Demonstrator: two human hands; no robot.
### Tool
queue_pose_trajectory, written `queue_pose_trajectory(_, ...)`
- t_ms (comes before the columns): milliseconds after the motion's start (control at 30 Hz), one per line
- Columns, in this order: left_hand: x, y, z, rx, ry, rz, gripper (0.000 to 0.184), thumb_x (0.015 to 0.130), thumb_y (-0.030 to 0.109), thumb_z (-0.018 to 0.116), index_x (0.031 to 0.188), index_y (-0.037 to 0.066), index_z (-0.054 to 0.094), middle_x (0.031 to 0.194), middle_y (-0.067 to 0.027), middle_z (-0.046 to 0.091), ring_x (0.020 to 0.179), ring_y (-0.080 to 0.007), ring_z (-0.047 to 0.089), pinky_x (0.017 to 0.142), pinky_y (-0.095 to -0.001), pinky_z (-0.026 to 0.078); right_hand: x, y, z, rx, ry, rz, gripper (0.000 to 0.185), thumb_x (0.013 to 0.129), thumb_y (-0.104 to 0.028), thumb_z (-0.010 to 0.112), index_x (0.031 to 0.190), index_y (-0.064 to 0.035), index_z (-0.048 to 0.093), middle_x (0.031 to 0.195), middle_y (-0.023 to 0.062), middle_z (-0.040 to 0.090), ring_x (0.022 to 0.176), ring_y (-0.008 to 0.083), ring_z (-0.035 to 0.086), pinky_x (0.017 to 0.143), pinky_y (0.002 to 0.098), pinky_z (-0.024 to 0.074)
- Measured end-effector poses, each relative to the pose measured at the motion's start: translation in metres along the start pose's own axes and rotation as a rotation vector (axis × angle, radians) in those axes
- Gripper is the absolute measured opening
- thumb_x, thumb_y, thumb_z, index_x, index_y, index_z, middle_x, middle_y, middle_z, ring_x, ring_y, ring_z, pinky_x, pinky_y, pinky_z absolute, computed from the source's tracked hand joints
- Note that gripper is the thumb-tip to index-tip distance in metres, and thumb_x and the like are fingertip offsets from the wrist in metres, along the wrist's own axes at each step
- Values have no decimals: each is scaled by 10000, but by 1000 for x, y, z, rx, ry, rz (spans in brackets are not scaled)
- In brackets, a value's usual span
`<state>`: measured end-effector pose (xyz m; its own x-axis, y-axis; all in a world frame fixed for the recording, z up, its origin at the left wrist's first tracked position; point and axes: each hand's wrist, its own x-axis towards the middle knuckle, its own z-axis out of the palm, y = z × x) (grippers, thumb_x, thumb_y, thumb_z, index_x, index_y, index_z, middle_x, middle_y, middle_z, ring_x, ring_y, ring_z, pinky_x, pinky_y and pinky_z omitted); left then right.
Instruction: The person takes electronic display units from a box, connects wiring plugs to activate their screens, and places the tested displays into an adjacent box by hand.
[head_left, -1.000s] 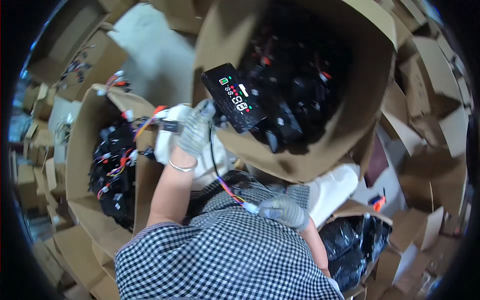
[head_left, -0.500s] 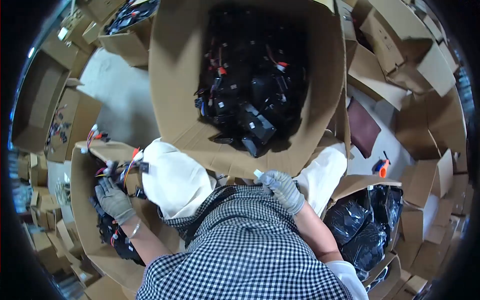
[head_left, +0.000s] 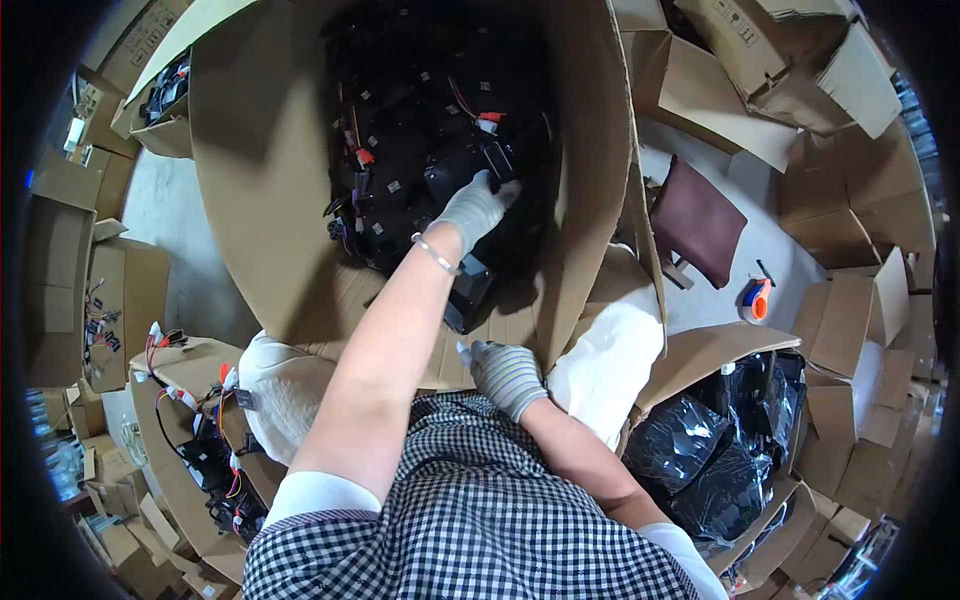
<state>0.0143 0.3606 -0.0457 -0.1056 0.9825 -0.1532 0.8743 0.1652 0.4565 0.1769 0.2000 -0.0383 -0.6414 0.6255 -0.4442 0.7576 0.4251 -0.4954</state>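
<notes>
My left hand [head_left: 472,214], in a grey work glove, reaches down into the large cardboard box [head_left: 250,200] in front of me. Its thumb and fingers close about a small black box-shaped part [head_left: 497,158]. Around it lies a dark heap of black parts [head_left: 470,285], some with coloured wires and red and white connectors [head_left: 488,122]. Near my lap, at the box's front edge, my right hand [head_left: 505,378], in a striped glove, is closed. A small whitish piece [head_left: 463,349] shows at its fingertips; its kind is too small to make out.
At left stands a carton [head_left: 190,360] with wired black parts [head_left: 215,465]. A carton at right holds parts in black plastic bags [head_left: 680,435]. Beyond it are a maroon stool [head_left: 700,225] and an orange tape dispenser [head_left: 757,300] on the floor. More cartons [head_left: 840,320] surround me.
My left hand has left the carton at left and swung into the large box. The view has shifted. My right hand stays near my lap, still closed.
</notes>
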Motion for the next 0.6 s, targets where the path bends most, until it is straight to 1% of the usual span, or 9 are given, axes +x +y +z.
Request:
queue_pose_trajectory(33, 10, -4, 13, 55, -97, -1, 372, 919, 285, 531, 1104, -34, 580, 992, -111, 647, 911, -168, 597, 814, -261, 449, 1, 0, 1, -11, -20, 11, 340, 936, -335, 403, 981, -72, 613, 896, 158, 665, 826, 313, 650, 728, 444, 504)
queue_pose_trajectory(100, 19, -26, 46, -873, 156, -221, 371, 910, 307, 548, 1071, -24, 596, 845, -56, 642, 740, -123, 566, 694, -246, 441, 1, 1, 0, -24, -42, 16, 329, 933, -321, 408, 984, -70, 613, 903, 161, 664, 828, 313, 651, 731, 442, 506)
queue_pose_trajectory(167, -41, 4, -11, -924, 79, -339, 358, 909, 305, 557, 1070, -11, 604, 746, 3, 595, 625, -70, 476, 584, -223, 391, 1, 0, -2, 1, -23, 1, 299, 917, -280, 422, 984, -59, 612, 887, 171, 663, 820, 317, 652, 720, 443, 507)
queue_pose_trajectory(300, -158, -32, -7, -1279, 44, -112, 319, 915, 301, 555, 1056, 21, 613, 789, 16, 557, 617, -53, 461, 555, -198, 371, -2, -1, 1, -137, 4, -46, 298, 909, -290, 434, 958, -61, 620, 848, 147, 668, 781, 295, 656, 661, 429, 513)
queue_pose_trajectory(400, -251, -40, 10, -1219, 148, -128, 339, 902, 306, 575, 1074, 14, 589, 889, -11, 555, 748, -66, 484, 681, -225, 415, -10, 2, -1, -176, 168, -267, 266, 928, -267, 426, 939, -95, 629, 847, 115, 656, 744, 275, 646, 599, 411, 509)
queue_pose_trajectory(500, -302, -28, -31, -1187, 45, -208, 369, 899, 285, 584, 1143, 12, 544, 921, -16, 546, 832, -76, 472, 786, -246, 407, -21, 11, 9, 252, 479, -445, 227, 925, -234, 463, 913, -70, 619, 784, 149, 620, 696, 277, 632, 576, 412, 494)
queue_pose_trajectory(533, -310, -25, -42, -1142, 101, -130, 337, 905, 203, 573, 1180, 15, 527, 892, -10, 557, 779, -75, 492, 737, -236, 421, -30, 6, 1, 368, 482, -427, 243, 924, -254, 487, 911, -50, 617, 762, 174, 607, 658, 265, 628, 569, 383, 496)
queue_pose_trajectory(567, -318, -23, -52, -1098, 158, -57, 328, 911, 121, 562, 1218, 18, 510, 864, -4, 568, 727, -74, 512, 688, -226, 434, -43, -5, -13, 633, 245, -212, 311, 937, -321, 491, 896, -42, 623, 710, 126, 617, 591, 205, 614, 561, 328, 487)
queue_pose_trajectory(600, -314, -19, -60, -671, 370, 97, 358, 905, 116, 570, 1244, 29, 494, 840, 3, 563, 697, -69, 506, 654, -228, 437, -52, -12, -17, 844, 207, -193, 340, 934, -354, 499, 884, -42, 624, 697, 89, 611, 578, 164, 591, 552, 307, 472)
